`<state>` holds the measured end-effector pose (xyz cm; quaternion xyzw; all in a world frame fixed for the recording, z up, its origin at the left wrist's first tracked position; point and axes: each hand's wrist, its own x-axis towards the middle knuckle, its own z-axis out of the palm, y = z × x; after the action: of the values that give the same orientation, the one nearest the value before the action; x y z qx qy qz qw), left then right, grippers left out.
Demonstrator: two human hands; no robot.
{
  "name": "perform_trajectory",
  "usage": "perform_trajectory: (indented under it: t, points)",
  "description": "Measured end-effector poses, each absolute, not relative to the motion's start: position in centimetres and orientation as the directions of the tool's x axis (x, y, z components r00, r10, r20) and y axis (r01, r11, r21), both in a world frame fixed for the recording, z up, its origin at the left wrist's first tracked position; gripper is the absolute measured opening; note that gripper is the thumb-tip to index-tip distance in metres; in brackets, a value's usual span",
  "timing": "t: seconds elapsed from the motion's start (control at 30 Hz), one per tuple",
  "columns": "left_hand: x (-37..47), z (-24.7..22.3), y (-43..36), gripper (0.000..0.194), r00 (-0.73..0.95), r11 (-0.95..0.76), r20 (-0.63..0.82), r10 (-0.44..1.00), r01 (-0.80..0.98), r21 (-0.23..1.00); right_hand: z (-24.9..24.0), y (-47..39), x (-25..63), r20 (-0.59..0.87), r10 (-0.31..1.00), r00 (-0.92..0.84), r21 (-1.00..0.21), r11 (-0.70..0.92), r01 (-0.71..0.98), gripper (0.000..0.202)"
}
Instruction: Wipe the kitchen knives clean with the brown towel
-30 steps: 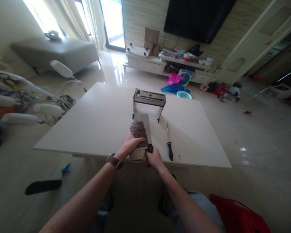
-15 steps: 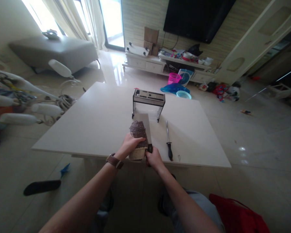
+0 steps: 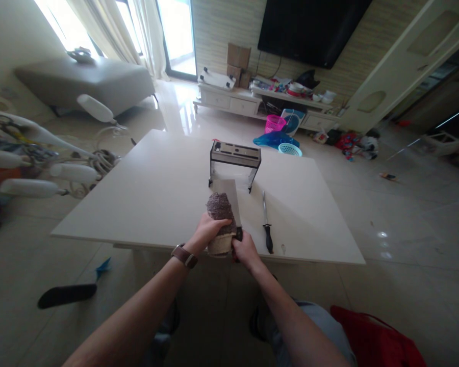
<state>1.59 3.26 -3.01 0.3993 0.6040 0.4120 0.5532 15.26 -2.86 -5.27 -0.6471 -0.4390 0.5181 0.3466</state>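
While the room is stretching away brightly behind, all the action is sitting at the centre of the frame, just above the near edge of the white table. The left hand is gripping a brown-and-cream cloth, its thumb lying across the bundle — and that cloth is covering part of a broad-bladed cleaver. The blade is pointing up the frame, its bare end showing beyond the cloth, while the right hand is closing its fingers around the dark handle, just right of centre. Whether the blade is touching the tabletop, I cannot tell. A brown-strapped watch is circling the left wrist.

Just above the cleaver's tip, a slotted knife block is standing on the table. Right of the hands, a sharpening steel is lying apart from them, its metal rod pointing up the frame and its black handle nearest the table's edge. Farther out, a black television is hanging at the top — with a pink basket standing on the floor below it, and a red bag is filling the lower right.
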Motion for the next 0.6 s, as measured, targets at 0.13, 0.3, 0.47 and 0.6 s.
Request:
perform_trajectory:
  t: [0.13, 0.3, 0.47, 0.6]
  points:
    - [0.7, -2.1, 3.9, 0.042, 0.014, 0.300, -0.305, 0.952, 0.132, 0.945, -5.3, -2.9, 15.2, -0.404, 0.913, 0.057, -0.902, -0.408, 0.143, 0.012]
    - [-1.4, -0.8, 4.4, 0.042, 0.143, 0.307, -0.347, 0.927, 0.244, 0.920, -4.8, -2.8, 15.0, -0.441, 0.898, 0.016, -0.894, -0.440, 0.077, 0.012]
    - [-1.9, -0.8, 4.2, 0.041, 0.093, 0.351, -0.374, 0.923, 0.195, 0.916, -4.8, -2.7, 15.1, -0.414, 0.910, 0.020, -0.900, -0.413, 0.137, 0.009]
    - [-0.1, -2.3, 3.6, 0.052, -0.036, 0.390, -0.392, 0.919, -0.059, 0.919, -4.9, -2.8, 15.1, -0.375, 0.925, 0.057, -0.899, -0.378, 0.222, 0.013]
